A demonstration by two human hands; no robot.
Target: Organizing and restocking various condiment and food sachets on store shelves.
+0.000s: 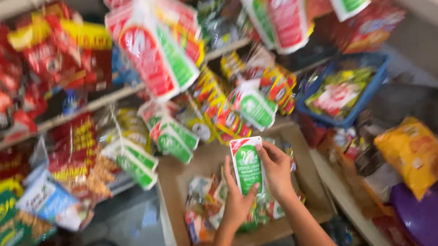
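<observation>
Green and white packet [248, 164] is held upright above the cardboard box [168, 199], left hand [236, 196] pinching its lower edge, right hand [276, 167] gripping its right side with curled fingers. More packets [206, 205] lie in the box; hanging packets [169, 136] crowd just above it, a blue basket [382, 76] to its right

This is looking like a small grocery shop, because strips of snack packets [154, 51] are hanging over crowded shelves [92, 105] and a blue basket [372, 88] is holding more packets.
</observation>
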